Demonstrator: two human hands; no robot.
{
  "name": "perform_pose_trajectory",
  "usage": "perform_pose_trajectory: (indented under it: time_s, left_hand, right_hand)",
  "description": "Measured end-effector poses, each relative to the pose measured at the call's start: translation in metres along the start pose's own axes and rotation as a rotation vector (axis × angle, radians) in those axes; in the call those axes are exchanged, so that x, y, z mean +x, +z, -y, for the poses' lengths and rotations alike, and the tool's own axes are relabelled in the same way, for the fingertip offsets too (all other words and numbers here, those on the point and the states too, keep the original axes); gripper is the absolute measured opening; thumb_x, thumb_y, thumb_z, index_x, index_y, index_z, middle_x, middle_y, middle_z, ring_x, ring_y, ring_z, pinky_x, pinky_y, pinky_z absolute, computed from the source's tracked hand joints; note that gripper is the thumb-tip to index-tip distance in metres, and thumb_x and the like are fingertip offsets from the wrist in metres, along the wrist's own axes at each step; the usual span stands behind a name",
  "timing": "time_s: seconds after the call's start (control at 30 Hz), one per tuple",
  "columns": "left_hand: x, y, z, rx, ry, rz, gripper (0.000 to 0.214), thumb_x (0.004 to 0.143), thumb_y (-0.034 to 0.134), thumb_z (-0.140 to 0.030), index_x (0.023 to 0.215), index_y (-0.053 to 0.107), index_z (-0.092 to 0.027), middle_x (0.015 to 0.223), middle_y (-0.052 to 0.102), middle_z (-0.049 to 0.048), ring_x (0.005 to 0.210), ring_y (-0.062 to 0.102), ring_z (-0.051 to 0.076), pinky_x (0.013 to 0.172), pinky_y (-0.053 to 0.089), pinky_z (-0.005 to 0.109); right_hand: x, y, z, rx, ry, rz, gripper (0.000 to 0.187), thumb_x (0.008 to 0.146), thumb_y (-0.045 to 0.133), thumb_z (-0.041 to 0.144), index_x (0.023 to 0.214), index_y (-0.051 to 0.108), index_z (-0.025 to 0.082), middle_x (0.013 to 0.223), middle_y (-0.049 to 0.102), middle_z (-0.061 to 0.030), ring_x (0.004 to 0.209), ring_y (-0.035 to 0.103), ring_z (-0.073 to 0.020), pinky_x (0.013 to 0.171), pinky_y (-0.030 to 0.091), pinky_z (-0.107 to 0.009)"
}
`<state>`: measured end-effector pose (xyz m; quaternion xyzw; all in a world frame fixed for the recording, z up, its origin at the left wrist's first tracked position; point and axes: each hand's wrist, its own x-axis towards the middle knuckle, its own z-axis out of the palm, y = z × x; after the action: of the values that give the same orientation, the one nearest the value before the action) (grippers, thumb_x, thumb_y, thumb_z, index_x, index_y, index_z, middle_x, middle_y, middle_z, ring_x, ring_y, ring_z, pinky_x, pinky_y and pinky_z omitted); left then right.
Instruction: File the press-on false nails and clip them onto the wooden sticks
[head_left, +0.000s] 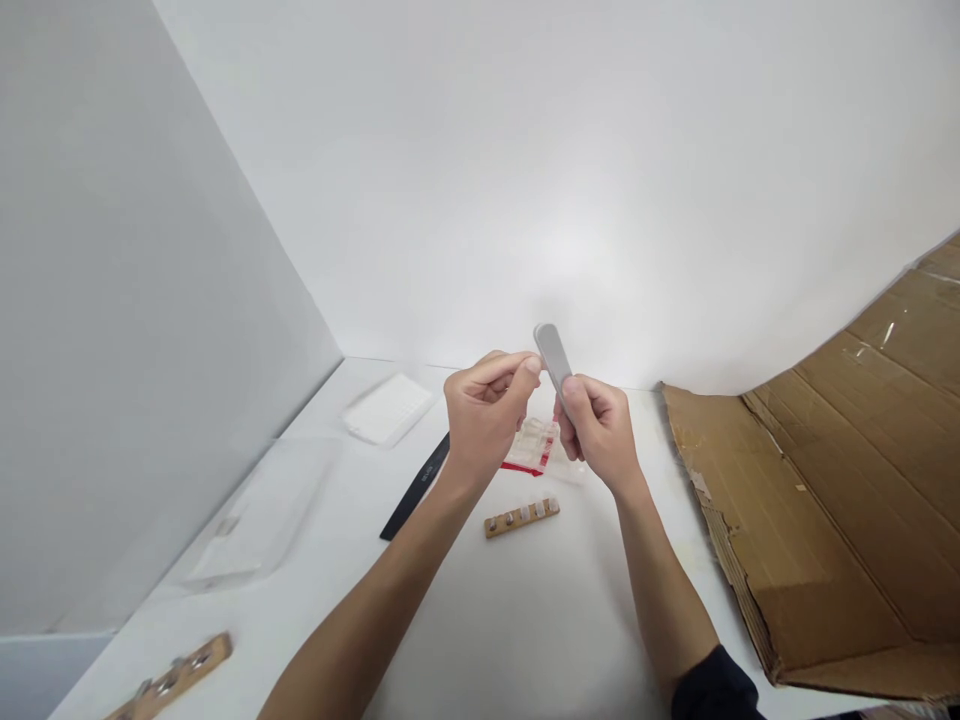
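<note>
At the far left, near the front edge of the worktop (pixel 525 620), we see a wooden slat (pixel 172 678) with small metal-looking bits along it; beyond it lies a clear tray (pixel 255 520), and further back a white pad (pixel 388 408); a black bar (pixel 417 487) lies aslant just right of these, its pale lettering too small for us to read.

Our left hand (pixel 484 415) is raised above the worktop, fingers curled in and thumb pinched to forefinger; whether anything sits in that pinch we cannot tell; the forefinger tip meets the file (pixel 553 358).

The file is grey, flat and round-ended, held in the air between the two hands; its long axis runs from lower right to upper left, the free end pointing up and away from us, tilted a little left; we find no writing on it.

Below the hands a clear bag (pixel 531 448) with a red edge rests on the worktop, its print unreadable; nearer us lies a wooden strip (pixel 522 517) carrying a row of small pale pieces.

Our right hand (pixel 600 430) is closed round the file's lower end, thumb on top.

At the right, flattened cardboard (pixel 825 480) lies along the worktop's edge; no label shows.
</note>
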<state>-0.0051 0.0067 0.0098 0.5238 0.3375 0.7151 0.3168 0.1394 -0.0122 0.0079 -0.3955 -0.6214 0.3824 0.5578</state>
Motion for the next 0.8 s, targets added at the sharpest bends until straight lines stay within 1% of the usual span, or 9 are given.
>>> perform_pose_trajectory:
  time_s: [0.13, 0.23, 0.27, 0.4, 0.43, 0.53, 0.57, 0.7, 0.8]
  left_hand:
    - [-0.0012, 0.0003, -0.0037, -0.005, 0.015, -0.006, 0.017, 0.089, 0.076, -0.029, 0.076, 0.082, -0.02, 0.054, 0.058, -0.0025, 0.043, 0.046, 0.007, 0.039, 0.035, 0.023]
    - [-0.0017, -0.0001, -0.0043, -0.009, 0.011, 0.012, 0.016, 0.09, 0.076, -0.029, 0.079, 0.083, -0.02, 0.055, 0.059, -0.0026, 0.04, 0.044, 0.006, 0.038, 0.034, 0.024]
    - [-0.0018, -0.0003, -0.0038, -0.009, 0.01, 0.014, 0.016, 0.09, 0.077, -0.029, 0.079, 0.083, -0.02, 0.055, 0.059, -0.0026, 0.04, 0.043, 0.006, 0.038, 0.034, 0.024]
    - [-0.0014, -0.0007, -0.0002, -0.004, 0.015, -0.008, 0.015, 0.091, 0.077, -0.03, 0.081, 0.084, -0.021, 0.053, 0.058, -0.0031, 0.042, 0.044, 0.007, 0.04, 0.037, 0.024]
    - [-0.0013, -0.0004, 0.0003, -0.007, 0.017, -0.009, 0.015, 0.091, 0.077, -0.03, 0.081, 0.084, -0.021, 0.053, 0.058, -0.0033, 0.042, 0.044, 0.006, 0.041, 0.038, 0.024]
    - [-0.0016, 0.0008, -0.0006, -0.003, 0.029, 0.004, 0.016, 0.09, 0.076, -0.029, 0.078, 0.083, -0.021, 0.054, 0.059, -0.0029, 0.043, 0.045, 0.007, 0.041, 0.038, 0.024]
    - [-0.0018, 0.0012, -0.0014, 0.002, 0.033, 0.007, 0.017, 0.09, 0.076, -0.029, 0.078, 0.083, -0.021, 0.054, 0.059, -0.0024, 0.044, 0.046, 0.007, 0.041, 0.038, 0.024]
    - [-0.0026, 0.0019, -0.0034, 0.01, 0.041, -0.007, 0.015, 0.09, 0.076, -0.028, 0.08, 0.083, -0.021, 0.058, 0.063, -0.0014, 0.046, 0.049, 0.008, 0.041, 0.038, 0.024]
    - [-0.0028, 0.002, -0.0027, 0.012, 0.039, 0.0, 0.015, 0.091, 0.077, -0.029, 0.08, 0.083, -0.021, 0.057, 0.062, -0.002, 0.044, 0.045, 0.007, 0.043, 0.04, 0.024]
  right_hand:
    - [0.0001, -0.0011, -0.0019, -0.03, -0.033, -0.125, 0.054, 0.102, 0.055, 0.067, 0.071, 0.054, 0.023, 0.048, 0.047, 0.0061, 0.036, 0.043, -0.0105, 0.039, 0.033, -0.026]
    - [-0.0004, -0.0007, -0.0023, -0.047, -0.049, -0.025, 0.053, 0.102, 0.055, 0.066, 0.07, 0.055, 0.023, 0.048, 0.048, 0.0053, 0.037, 0.042, -0.0108, 0.041, 0.036, -0.026]
    - [-0.0003, -0.0004, -0.0026, -0.058, -0.044, -0.028, 0.053, 0.102, 0.056, 0.065, 0.07, 0.055, 0.023, 0.048, 0.048, 0.0053, 0.037, 0.042, -0.0106, 0.041, 0.036, -0.026]
    - [0.0002, 0.0003, -0.0035, -0.036, -0.022, -0.184, 0.053, 0.101, 0.056, 0.067, 0.071, 0.055, 0.023, 0.047, 0.046, 0.0063, 0.035, 0.042, -0.0103, 0.038, 0.033, -0.025]
    - [0.0001, 0.0003, -0.0033, -0.024, -0.025, -0.169, 0.053, 0.101, 0.055, 0.068, 0.071, 0.055, 0.024, 0.047, 0.047, 0.0061, 0.035, 0.042, -0.0104, 0.038, 0.033, -0.025]
    - [-0.0003, 0.0003, -0.0022, -0.027, -0.029, -0.039, 0.055, 0.101, 0.056, 0.068, 0.069, 0.055, 0.023, 0.047, 0.049, 0.0053, 0.035, 0.043, -0.0102, 0.039, 0.035, -0.026]
    - [-0.0003, 0.0004, -0.0019, -0.037, -0.024, -0.037, 0.055, 0.101, 0.056, 0.067, 0.068, 0.055, 0.023, 0.047, 0.048, 0.0054, 0.035, 0.043, -0.0102, 0.039, 0.034, -0.026]
    - [-0.0006, 0.0004, -0.0012, -0.019, -0.026, -0.15, 0.052, 0.101, 0.056, 0.066, 0.071, 0.055, 0.024, 0.046, 0.046, 0.0065, 0.034, 0.042, -0.0105, 0.037, 0.033, -0.026]
    - [-0.0012, 0.0003, -0.0007, -0.022, -0.034, -0.059, 0.053, 0.102, 0.055, 0.066, 0.07, 0.056, 0.023, 0.047, 0.049, 0.0056, 0.035, 0.042, -0.0104, 0.039, 0.036, -0.026]
